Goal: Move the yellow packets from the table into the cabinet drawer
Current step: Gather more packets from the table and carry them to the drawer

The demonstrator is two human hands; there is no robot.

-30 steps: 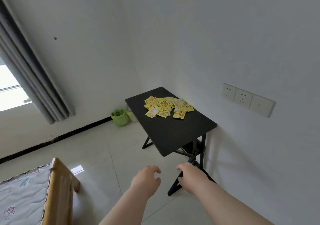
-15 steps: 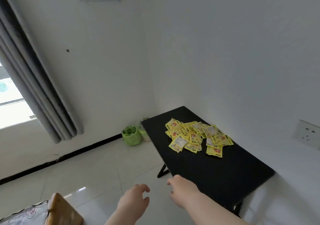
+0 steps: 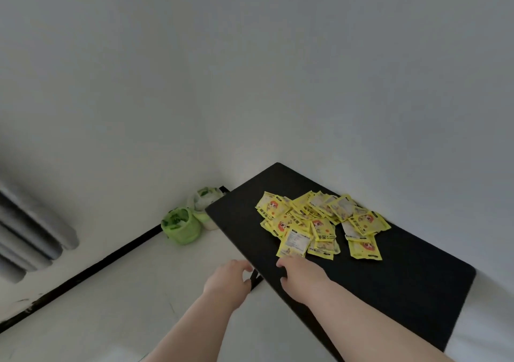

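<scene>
Two bare forearms stretched forward from the lower edge of view. Left hand (image 3: 228, 281) just off the left edge of the black rectangular tabletop (image 3: 403, 278), above the pale glossy floor (image 3: 125, 306); fingers loosely curled, thumb apart, nothing held. Right hand (image 3: 303, 281) palm down over the tabletop just inside that same left edge, fingers relaxed and slightly bent, nothing gripped. Index fingertip (image 3: 279, 263) just beside the nearest corner of the heap; cannot tell whether touching.

Loose overlapping heap of flat yellow printed packets (image 3: 319, 222) on the far half of the tabletop, toward the wall-side edge, some face up with a red-and-orange figure, some showing a pale back with small print.

On the floor by the table's far left corner, a round bin lined with a bright green plastic bag (image 3: 180, 229); just behind it, a second bin with a pale bag (image 3: 204, 203). Contents of both too blurred to tell.
</scene>
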